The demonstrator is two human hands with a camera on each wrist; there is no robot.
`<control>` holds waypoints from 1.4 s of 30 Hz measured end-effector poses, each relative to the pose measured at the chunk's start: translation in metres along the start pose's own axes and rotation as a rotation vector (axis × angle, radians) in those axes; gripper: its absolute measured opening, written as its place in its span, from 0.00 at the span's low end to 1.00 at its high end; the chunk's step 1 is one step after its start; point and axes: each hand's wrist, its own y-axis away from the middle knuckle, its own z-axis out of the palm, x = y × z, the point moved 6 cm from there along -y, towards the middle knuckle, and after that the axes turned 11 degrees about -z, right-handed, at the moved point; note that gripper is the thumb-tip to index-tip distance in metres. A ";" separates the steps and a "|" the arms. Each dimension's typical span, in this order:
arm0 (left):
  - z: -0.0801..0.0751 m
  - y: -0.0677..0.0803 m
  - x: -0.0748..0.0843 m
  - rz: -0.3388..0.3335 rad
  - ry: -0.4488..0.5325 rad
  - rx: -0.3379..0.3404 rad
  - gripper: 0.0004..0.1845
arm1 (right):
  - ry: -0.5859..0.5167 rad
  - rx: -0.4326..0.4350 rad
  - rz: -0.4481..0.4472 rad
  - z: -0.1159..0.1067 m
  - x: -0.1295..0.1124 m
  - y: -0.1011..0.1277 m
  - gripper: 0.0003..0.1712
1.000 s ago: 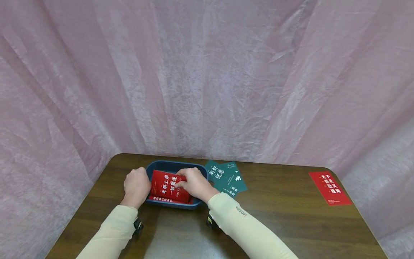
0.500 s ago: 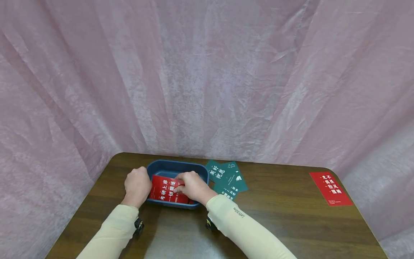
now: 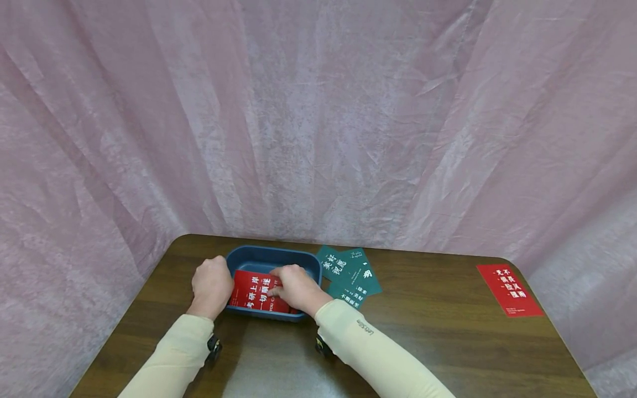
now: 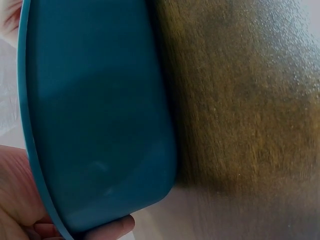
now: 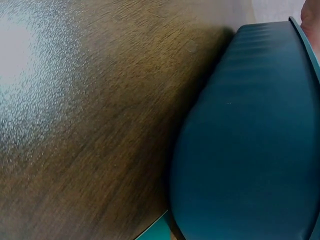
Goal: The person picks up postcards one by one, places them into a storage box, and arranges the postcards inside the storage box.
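Observation:
Near the table's left side, a blue plastic basin [image 3: 271, 255] holds a red card [image 3: 249, 296] with white Chinese characters, lying toward the near wall. My left hand [image 3: 212, 286] grips the basin's left end; in the left wrist view a fingertip [image 4: 111, 230] presses the outer wall below the rim. Reaching over the right end, my right hand [image 3: 300, 288] pinches the red card's right part, thumb on top. The right wrist view shows mostly the basin's outer wall [image 5: 250, 140], and the card is hidden there.
Several overlapping green cards [image 3: 359, 275] with white writing lie just right of the basin. Another red card [image 3: 510, 290] lies near the right edge of the brown wooden table [image 3: 428, 320]. Pink curtains [image 3: 318, 121] hang behind and beside the table.
The red card in my right hand has come down and toward me inside the basin, covering the red card seen beneath it. My left hand has kept its place on the basin.

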 end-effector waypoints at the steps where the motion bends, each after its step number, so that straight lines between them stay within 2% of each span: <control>1: 0.000 0.000 0.000 0.001 0.000 0.003 0.18 | 0.011 -0.005 0.003 0.000 0.000 0.000 0.29; 8: 0.002 0.000 -0.001 0.000 -0.003 -0.007 0.20 | 0.049 -0.046 0.023 0.004 0.003 -0.001 0.34; 16: 0.001 -0.002 0.000 0.011 0.004 0.025 0.17 | 0.095 -0.035 -0.035 0.001 0.000 -0.001 0.35; 21: 0.001 -0.001 0.000 0.006 -0.006 0.011 0.19 | 0.045 -0.011 -0.032 -0.006 0.000 0.002 0.35; 28: 0.002 -0.001 -0.001 -0.005 -0.013 -0.001 0.20 | 0.021 0.068 -0.074 -0.030 0.000 0.013 0.33; 33: 0.002 -0.001 -0.002 0.006 -0.009 0.001 0.20 | 0.034 0.162 -0.071 -0.055 0.007 0.026 0.32; 42: 0.002 -0.002 -0.003 0.001 -0.002 0.006 0.20 | 0.119 0.358 -0.060 -0.103 0.043 0.060 0.30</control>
